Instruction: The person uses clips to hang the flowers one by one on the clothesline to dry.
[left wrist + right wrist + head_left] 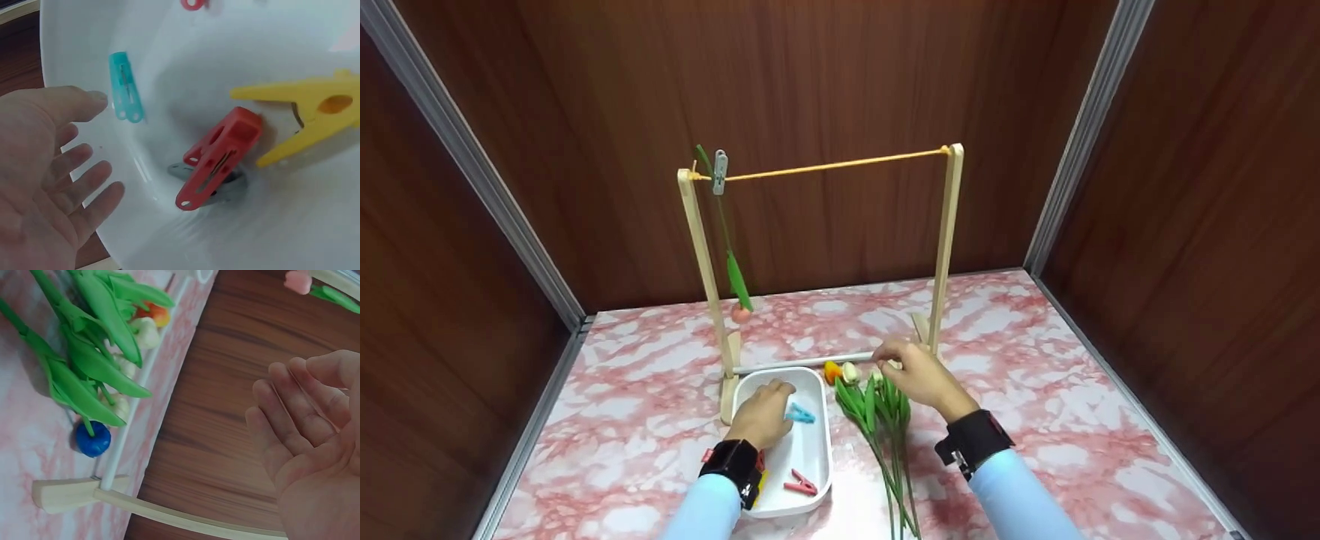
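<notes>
Hovering at the tray's far end: left hand [763, 411], fingers loosely bent and slightly apart, thumb out just beside the teal clip [125, 87], nothing held. Right hand [919, 375] is over the bunch of tulips [877, 412], fingers together and lightly curved, thumb up against or close to the index (can't tell which), no object visible in it.

Tray [826, 457]: white, rounded corners, in front of the rack's left post. Contents: teal clip toward the far right; red clip [222, 157] leaning on a grey clip [230, 191] under the left hand; yellow clip [323, 109] by the left wrist; second red clip [802, 484] near end, right side. Clips all lie loose.

Tulips sit on the table right of the tray, stems toward the person, heads by the rack's bottom bar [810, 362]. Heads: orange, white, one blue at the right edge of the bunch.

Rack [947, 247]: two wooden posts, orange cord [832, 165] between the tops. Pink tulip [741, 313] hangs head down near the left post, stem pinned by a pale grey clip [720, 172].

Table [997, 450]: red-and-white marbled top. Walls [825, 75]: dark wood-grain panels, grey metal strips at the corners. Sleeves [1024, 499] light blue, black wrist units [975, 442].
</notes>
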Tool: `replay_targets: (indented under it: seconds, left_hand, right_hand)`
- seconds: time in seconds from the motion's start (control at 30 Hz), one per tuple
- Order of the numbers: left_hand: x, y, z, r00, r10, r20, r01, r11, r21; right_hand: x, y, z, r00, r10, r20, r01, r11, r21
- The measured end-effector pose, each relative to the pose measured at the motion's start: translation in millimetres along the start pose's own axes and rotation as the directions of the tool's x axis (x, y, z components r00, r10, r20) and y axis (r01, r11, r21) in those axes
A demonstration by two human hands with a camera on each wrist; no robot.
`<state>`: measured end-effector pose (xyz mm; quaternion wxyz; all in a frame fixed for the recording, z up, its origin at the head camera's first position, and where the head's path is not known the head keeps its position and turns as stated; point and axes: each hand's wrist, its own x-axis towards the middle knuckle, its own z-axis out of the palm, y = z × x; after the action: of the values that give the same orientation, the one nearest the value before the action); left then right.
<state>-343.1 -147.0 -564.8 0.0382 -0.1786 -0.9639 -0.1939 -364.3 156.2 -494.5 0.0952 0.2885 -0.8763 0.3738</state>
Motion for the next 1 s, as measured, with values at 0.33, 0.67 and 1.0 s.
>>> replay_targets:
  seconds: [0.33,0.67,1.0]
  left_hand:
    - [0.5,0.6,12.1,0.997,-0.023,0.069,0.023,1.0,0.009]
    - [12.4,7.4,18.6,0.999,-0.031,0.021,0.03,0.997,0.069]
    - [17.6,3.4,16.3,0.997,-0.077,0.009,0.076,0.994,0.08]
  right_hand:
    - [-14.8,6.7,24.0,0.995,0.041,0.091,-0.047,0.997,0.056]
    - [-23.1,6.7,35.0,0.994,0.011,0.109,-0.017,0.999,0.048]
    - [-25.3,5.2,35.6,0.994,-0.009,0.108,0.003,0.999,0.054]
